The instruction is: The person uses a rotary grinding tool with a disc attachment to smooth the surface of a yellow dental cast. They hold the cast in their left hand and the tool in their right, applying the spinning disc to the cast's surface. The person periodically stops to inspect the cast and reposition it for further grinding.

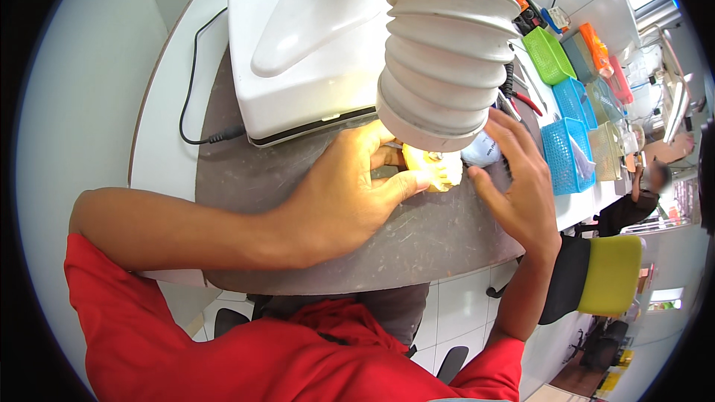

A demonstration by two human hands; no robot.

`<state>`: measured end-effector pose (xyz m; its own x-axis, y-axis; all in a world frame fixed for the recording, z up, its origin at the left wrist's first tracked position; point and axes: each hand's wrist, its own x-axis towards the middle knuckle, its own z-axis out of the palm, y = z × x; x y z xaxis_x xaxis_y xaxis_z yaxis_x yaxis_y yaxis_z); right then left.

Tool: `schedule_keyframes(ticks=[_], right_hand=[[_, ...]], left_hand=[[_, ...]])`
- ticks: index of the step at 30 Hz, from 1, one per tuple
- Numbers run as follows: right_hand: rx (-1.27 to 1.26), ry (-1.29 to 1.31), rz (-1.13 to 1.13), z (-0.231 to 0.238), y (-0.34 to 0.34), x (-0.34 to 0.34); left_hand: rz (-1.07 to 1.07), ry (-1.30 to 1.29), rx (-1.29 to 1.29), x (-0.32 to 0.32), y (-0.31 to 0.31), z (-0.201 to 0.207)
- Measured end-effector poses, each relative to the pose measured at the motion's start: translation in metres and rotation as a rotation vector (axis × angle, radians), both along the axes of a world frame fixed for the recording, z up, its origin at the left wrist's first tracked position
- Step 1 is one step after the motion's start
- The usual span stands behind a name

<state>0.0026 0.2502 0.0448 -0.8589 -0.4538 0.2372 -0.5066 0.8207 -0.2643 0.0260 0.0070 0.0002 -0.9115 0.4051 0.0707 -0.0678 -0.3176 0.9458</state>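
My left hand point(346, 186) pinches a small yellow-and-white dental cast point(434, 170) between thumb and fingers, just under the mouth of a white ribbed hose. Bright light falls on the cast, and a small metallic bit shows on its top. To the right, my right hand point(518, 182) has its fingers curved and spread apart, thumb pointing toward the cast. Between its thumb and fingers sits a pale blue rounded object point(482, 150) with dark print; its kind is unclear and the hose partly hides it. I see no grip on it.
The ribbed hose point(447, 45) hangs low over the grey mat point(298, 156), beside a white machine housing point(305, 52). A black cable point(195, 82) runs at left. Blue baskets point(567, 156), a green basket point(550, 56) and red-handled pliers point(529, 103) line the right. Another person point(633, 205) sits farther off.
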Motion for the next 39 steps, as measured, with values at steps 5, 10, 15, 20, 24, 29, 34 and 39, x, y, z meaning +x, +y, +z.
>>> schedule_keyframes(ticks=[5, 10, 15, 20, 24, 29, 34, 39], right_hand=[[0.159, 0.028, 0.091, 0.006, -0.003, -0.008], [0.157, -0.044, 0.075, 0.017, -0.001, -0.008], [-0.093, -0.108, -0.049, 0.015, 0.010, -0.005], [-0.664, -0.228, 0.029, -0.007, 0.005, 0.005], [-0.646, -0.172, 0.186, -0.021, 0.002, 0.007], [-0.675, -0.197, 0.192, -0.024, -0.003, 0.009], [-0.766, -0.229, 0.172, -0.030, -0.005, 0.013], [-0.883, -0.249, 0.127, -0.037, -0.005, 0.016]], left_hand=[[0.086, 0.015, 0.047, 0.002, 0.004, -0.004], [0.070, -0.007, 0.080, 0.002, 0.006, -0.007], [0.014, 0.053, 0.015, 0.001, 0.004, -0.004], [0.010, 0.072, 0.004, 0.003, 0.002, 0.001], [-0.053, 0.010, 0.009, 0.004, 0.000, 0.005], [-0.039, -0.001, 0.038, 0.005, 0.001, 0.002], [0.050, 0.089, 0.023, 0.006, 0.006, -0.002], [0.033, 0.048, 0.020, 0.007, 0.003, 0.006]])
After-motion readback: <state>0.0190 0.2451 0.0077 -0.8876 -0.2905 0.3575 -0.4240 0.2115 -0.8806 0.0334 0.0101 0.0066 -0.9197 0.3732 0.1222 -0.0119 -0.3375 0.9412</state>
